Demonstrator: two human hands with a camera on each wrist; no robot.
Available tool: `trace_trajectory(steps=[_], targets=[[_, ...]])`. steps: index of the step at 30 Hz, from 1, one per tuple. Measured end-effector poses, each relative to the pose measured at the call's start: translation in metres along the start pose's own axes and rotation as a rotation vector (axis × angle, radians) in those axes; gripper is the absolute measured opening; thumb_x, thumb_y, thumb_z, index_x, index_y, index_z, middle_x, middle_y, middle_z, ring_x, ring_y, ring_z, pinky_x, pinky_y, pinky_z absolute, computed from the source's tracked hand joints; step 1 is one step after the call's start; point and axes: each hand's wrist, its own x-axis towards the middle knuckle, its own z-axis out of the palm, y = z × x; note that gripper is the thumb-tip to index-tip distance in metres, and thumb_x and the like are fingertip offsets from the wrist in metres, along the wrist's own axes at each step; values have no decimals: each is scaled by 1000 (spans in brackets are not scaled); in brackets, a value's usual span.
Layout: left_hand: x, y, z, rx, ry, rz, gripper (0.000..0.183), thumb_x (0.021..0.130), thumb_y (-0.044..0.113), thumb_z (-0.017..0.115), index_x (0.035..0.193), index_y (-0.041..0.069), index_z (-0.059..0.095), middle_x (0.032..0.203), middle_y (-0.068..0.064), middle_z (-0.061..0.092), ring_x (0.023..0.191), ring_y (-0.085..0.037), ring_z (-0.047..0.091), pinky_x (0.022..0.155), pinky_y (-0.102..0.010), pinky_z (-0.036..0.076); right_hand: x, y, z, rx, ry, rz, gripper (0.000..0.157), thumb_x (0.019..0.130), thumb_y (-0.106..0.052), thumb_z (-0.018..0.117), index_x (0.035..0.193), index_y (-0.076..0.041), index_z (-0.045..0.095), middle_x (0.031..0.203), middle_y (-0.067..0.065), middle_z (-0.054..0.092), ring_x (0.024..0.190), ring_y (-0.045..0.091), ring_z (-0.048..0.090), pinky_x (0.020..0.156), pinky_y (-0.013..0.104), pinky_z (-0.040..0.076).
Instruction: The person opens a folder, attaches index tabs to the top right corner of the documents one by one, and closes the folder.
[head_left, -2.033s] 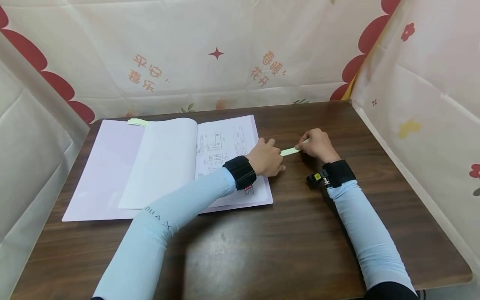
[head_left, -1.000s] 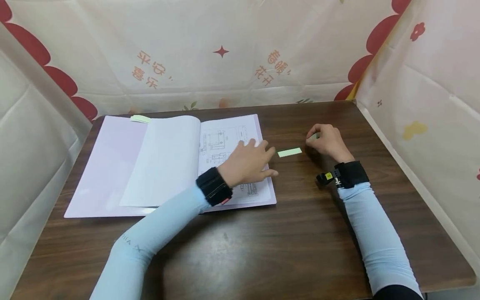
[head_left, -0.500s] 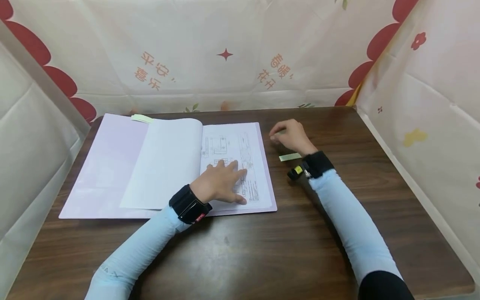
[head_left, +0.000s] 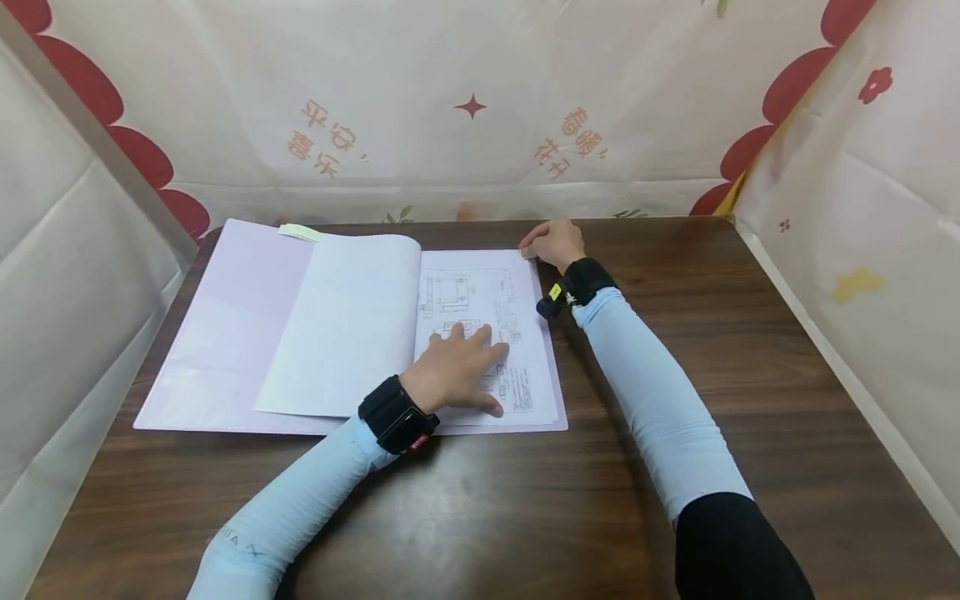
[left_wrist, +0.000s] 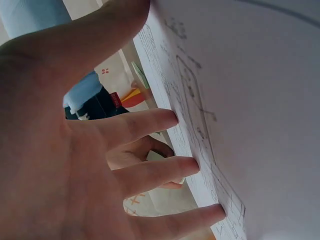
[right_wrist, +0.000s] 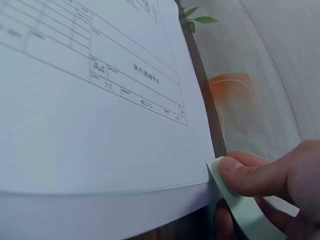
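Note:
A lilac folder lies open on the table, its left leaf turned over. My left hand rests with spread fingers on the page with technical drawings; fingertips touch the paper in the left wrist view. At that page's far right corner, my right hand pinches a pale green sticky note strip between thumb and fingers. The strip's end meets the corner of the sheet in the right wrist view; whether it is stuck there I cannot tell.
Another green strip sticks out at the folder's far left edge. A brown wooden table carries everything, with printed cloth hanging behind and at both sides. In the left wrist view a loose green strip shows on the table.
My right hand has carried its green strip left and away to the page corner, leaving another strip on the table. My left hand has let go of that strip and moved onto the page.

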Motion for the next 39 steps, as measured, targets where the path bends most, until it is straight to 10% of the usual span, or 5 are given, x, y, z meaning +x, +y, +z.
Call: trace_trajectory(steps=[29, 39], targets=[[3, -2, 2, 27, 12, 14, 91, 77, 62, 83, 153, 26, 48, 158, -11, 46, 128, -40, 52, 99, -62, 50, 1, -14, 4, -163, -46, 68, 25, 97, -23, 71, 117, -9, 78, 124, 12, 70, 110, 32, 59, 99, 45, 48], [2, -2, 0, 24, -9, 0, 92, 78, 61, 83, 155, 25, 47, 161, -12, 44, 133, -44, 50, 102, -65, 48, 6, -1, 5, -384, 111, -19, 40, 88, -38, 82, 110, -7, 70, 111, 15, 70, 109, 38, 57, 94, 50, 42]])
